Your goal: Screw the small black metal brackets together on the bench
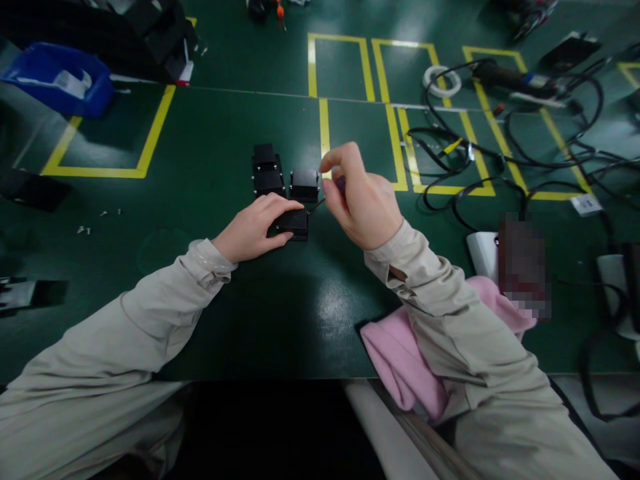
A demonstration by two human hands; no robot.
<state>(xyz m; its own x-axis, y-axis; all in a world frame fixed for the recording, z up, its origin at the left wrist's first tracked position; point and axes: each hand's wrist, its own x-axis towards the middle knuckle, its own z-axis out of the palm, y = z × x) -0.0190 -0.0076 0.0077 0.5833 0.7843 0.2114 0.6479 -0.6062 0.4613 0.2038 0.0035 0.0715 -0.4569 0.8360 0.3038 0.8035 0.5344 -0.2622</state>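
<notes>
My left hand point(257, 228) is closed on a small black box point(295, 223), thumb on the near side and fingers over the top, steadying it on the table. My right hand point(361, 200) grips a screwdriver point(342, 185) with a dark handle mostly hidden by the fingers. Its thin shaft slants down to the left, and the tip is at the right edge of the held box, by a small screw. Just beyond stands a second black box point(304, 183) with shiny screws at its sides. More black boxes point(268, 175) sit to its left.
Loose screws point(84, 230) lie at the left. A blue bin point(63, 79) is at the far left. Tangled black cables point(453, 157) and a white tape roll point(442, 81) lie at the right. A pink cloth point(400, 357) rests under my right forearm at the table's front edge.
</notes>
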